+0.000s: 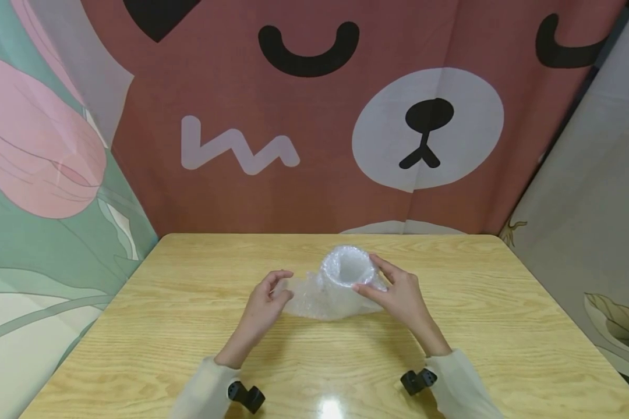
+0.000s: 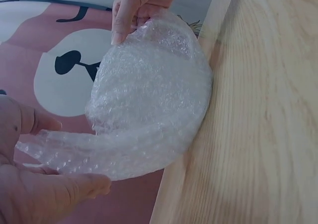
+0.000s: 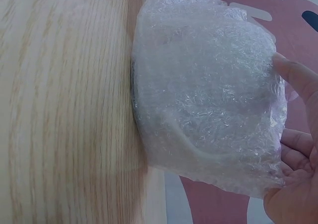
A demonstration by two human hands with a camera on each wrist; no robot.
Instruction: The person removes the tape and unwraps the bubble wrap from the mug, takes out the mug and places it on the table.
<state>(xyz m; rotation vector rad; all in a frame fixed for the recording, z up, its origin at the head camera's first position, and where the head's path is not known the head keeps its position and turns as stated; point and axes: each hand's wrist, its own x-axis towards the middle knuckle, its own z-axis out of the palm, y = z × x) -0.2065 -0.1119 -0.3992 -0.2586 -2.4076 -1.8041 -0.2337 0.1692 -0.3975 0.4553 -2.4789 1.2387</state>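
A pale, hollow, cup-like vessel [image 1: 352, 270] stands on the table inside bubble wrap [image 1: 327, 302], its round mouth facing up. Through the plastic in the right wrist view shows a curved, handle-like line. My right hand [image 1: 405, 295] grips the wrapped vessel at its right side, thumb near the front of the rim and fingers behind. On the other side, my left hand [image 1: 262, 302] holds the loose end of the bubble wrap between thumb and fingers. That tail stretches leftward from the vessel, and the left wrist view shows it curving round the body.
The light wood-grain table [image 1: 199, 326] runs back to a hanging cloth [image 1: 230, 198] printed with a bear face. Patterned cloths flank it at left and right. A black device [image 1: 246, 397] sits at the left cuff, another [image 1: 418, 381] at the right.
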